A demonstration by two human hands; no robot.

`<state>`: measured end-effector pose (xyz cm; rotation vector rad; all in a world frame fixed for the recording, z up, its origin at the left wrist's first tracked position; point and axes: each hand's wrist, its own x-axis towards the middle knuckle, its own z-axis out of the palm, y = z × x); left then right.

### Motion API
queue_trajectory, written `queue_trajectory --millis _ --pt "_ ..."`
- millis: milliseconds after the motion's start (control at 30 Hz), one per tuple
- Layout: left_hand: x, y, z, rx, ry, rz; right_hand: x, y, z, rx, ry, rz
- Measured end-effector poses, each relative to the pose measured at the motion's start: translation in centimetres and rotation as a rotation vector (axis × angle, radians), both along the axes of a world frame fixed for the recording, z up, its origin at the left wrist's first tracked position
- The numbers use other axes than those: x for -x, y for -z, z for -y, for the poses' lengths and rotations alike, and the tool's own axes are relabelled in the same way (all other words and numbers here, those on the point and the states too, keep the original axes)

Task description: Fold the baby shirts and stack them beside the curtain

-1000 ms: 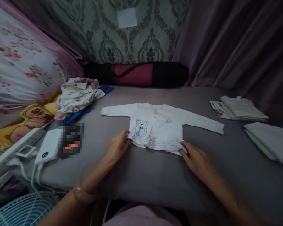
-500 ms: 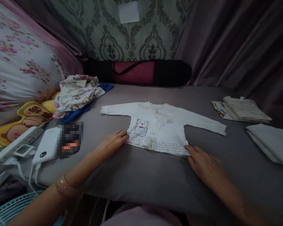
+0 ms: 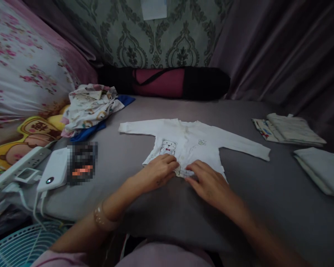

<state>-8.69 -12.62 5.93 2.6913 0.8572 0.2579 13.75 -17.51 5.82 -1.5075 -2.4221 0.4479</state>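
Head view: a white shirt point(image 3: 185, 139), printed with bear point(image 3: 168, 145) and bee point(image 3: 202, 142), lies spread, hands point(image 3: 161, 170) point(image 3: 211, 181) touching its hem point(image 3: 181, 172) (grip unclear).

The white shirt point(image 3: 193, 148) has a black-outlined bear point(image 3: 167, 145) and yellow-green bee point(image 3: 202, 142).

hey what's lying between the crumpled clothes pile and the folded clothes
The white bear-print baby shirt, spread on the gray sheet, in the head view.
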Motion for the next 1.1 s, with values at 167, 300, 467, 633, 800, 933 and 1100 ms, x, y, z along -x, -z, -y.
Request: queue_trajectory --millis 167,300,467,633,800,933,1100 --pt "-1.5 1.2 -0.1 0.041 -0.100 -0.074 0.8 2.0 -1.4 0.041 0.043 -0.025" --pt "-1.6 2.2 0.2 0.009 -0.185 -0.027 0.0 2.5 -2.6 0.096 0.140 -0.153" --pt "-2.6 2.3 0.9 -0.028 -0.228 0.116 -0.8 1.5 -3.4 0.174 0.226 -0.308" --pt "-3.7 3.0 1.5 -0.079 -0.208 0.099 -0.4 0.2 -2.7 0.103 0.139 -0.247" --pt "-4.0 3.6 1.5 -0.094 -0.174 0.067 -0.1 0.1 -2.3 0.118 0.054 -0.149" --pt "-3.6 3.3 2.3 -0.086 -0.126 0.035 -0.1 0.3 -2.2 0.137 0.004 -0.136" --pt "-2.6 2.2 3.9 -0.089 0.035 0.055 -0.5 -0.5 -1.9 0.255 -0.122 -0.063"
